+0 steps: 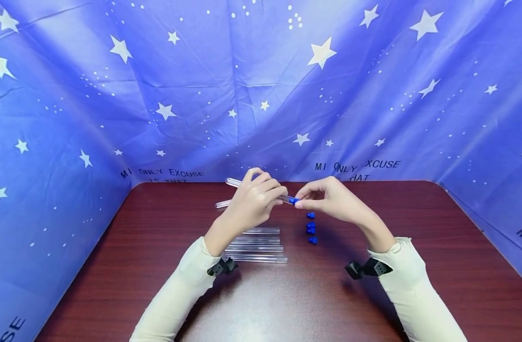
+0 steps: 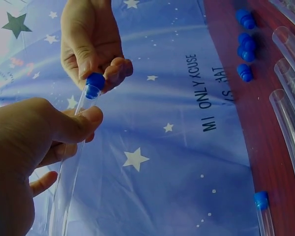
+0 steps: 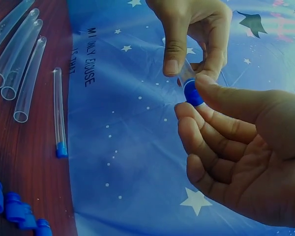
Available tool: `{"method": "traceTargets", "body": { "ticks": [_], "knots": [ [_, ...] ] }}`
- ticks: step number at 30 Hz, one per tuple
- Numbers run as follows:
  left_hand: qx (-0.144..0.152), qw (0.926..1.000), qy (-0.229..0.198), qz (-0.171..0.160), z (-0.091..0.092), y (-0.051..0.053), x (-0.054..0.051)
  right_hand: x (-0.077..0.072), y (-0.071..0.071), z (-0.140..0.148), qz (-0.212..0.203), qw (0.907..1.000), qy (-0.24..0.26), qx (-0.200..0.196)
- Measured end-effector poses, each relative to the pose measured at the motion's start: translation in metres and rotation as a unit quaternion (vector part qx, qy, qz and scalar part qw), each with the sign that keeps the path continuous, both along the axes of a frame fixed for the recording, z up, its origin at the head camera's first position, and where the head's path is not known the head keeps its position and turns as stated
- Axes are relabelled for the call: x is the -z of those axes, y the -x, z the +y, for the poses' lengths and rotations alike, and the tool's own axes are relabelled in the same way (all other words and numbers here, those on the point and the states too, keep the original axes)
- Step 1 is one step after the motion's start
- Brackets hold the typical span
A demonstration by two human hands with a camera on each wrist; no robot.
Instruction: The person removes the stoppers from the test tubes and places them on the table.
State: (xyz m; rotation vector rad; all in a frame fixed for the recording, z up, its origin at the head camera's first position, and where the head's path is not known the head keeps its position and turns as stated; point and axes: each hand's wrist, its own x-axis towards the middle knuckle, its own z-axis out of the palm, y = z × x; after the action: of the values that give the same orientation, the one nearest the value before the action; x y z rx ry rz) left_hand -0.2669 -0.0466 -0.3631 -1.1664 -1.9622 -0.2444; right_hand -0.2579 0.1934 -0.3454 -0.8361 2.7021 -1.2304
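Note:
My left hand (image 1: 256, 197) grips a clear test tube (image 2: 71, 169) between thumb and fingers, above the far part of the table. The tube slants, its rounded end up and to the left in the head view. At its other end sits a blue stopper (image 2: 94, 84), which my right hand (image 1: 335, 202) pinches between thumb and fingertips. In the left wrist view the stopper's narrower part appears to be inside the tube mouth. Behind the left hand, a tube with a blue stopper (image 3: 59, 110) lies on the table.
Several open tubes (image 1: 258, 248) lie side by side on the dark red table (image 1: 321, 294), nearer the body. To their right, several loose blue stoppers (image 1: 311, 228) form a short column. A blue star-printed cloth (image 1: 227, 95) hangs around the table's back and sides.

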Motion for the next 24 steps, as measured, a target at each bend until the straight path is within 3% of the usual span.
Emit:
{"method": "traceTargets", "body": {
  "ticks": [6,12,19,24],
  "knots": [
    [0.000,1.0000,0.000,0.005,0.001,0.000,0.001,0.002,-0.003,-0.002,0.064,0.9977,-0.021,-0.008],
    [-0.004,1.0000,0.004,-0.005,0.001,0.000,0.004,0.004,-0.005,-0.008,0.136,0.9889,-0.059,-0.002],
    [-0.019,0.9995,0.022,-0.012,0.003,0.000,0.005,0.004,-0.010,-0.011,0.208,0.9707,-0.116,0.032],
    [-0.032,0.9985,0.038,-0.023,0.005,0.000,0.006,0.005,-0.013,-0.015,0.260,0.9494,-0.168,0.052]
  ]
}}
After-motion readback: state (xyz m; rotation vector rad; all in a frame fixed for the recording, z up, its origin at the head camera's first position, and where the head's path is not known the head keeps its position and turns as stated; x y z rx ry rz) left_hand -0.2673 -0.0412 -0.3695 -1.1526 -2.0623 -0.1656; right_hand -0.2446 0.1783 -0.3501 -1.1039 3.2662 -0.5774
